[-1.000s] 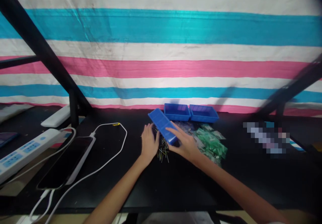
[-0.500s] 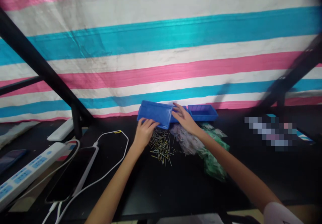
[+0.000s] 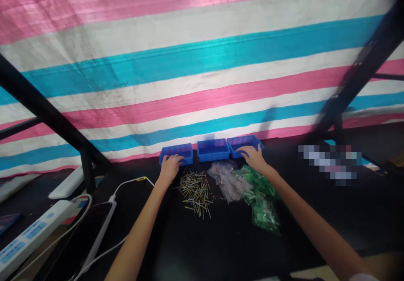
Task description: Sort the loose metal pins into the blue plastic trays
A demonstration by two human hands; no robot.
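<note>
Three blue trays stand in a row at the back of the black table: a left tray, a middle tray and a right tray. My left hand is at the front rim of the left tray, its fingers bent over the edge. At the right tray's front edge is my right hand, thumb raised and fingers apart. A pile of thin metal sticks lies before the trays. Beside it are clear bags and green bags of small parts.
On the left lie a white power strip, a phone-like device and white cables. Black frame bars rise at both sides before a striped sheet. A pixelated patch covers something at right.
The left tray, tilted up in my left hand before, now rests flat on the table. My right hand has moved right, from the middle tray to the right one. The view has shifted.
</note>
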